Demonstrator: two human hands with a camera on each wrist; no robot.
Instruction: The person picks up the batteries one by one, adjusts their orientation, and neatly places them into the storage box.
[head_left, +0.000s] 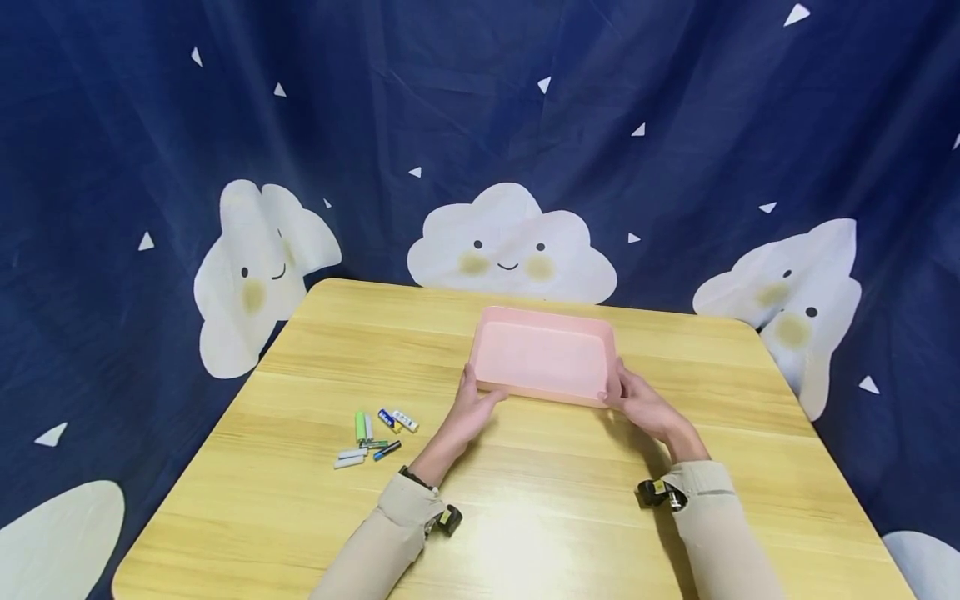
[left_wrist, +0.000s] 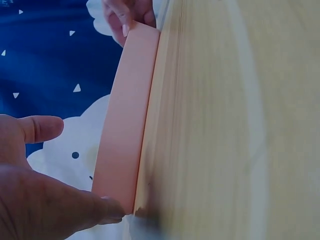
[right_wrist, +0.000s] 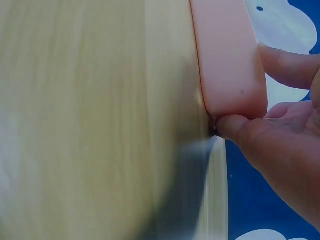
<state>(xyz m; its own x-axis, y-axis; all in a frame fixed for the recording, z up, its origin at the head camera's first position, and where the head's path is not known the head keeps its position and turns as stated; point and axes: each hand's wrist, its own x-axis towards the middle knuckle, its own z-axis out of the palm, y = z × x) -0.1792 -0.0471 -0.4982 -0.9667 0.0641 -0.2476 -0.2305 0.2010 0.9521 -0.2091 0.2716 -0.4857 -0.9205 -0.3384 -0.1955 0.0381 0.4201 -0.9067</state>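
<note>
Your left hand (head_left: pixel 467 412) lies spread at the left end and your right hand (head_left: pixel 648 408) pinches the near right corner of the pink tray (head_left: pixel 540 358), far back on the surface (head_left: pixel 285 500), probably light, stiffish, best held by both ends.

Shallow pink tray (head_left: pixel 536 358), right side up
</note>
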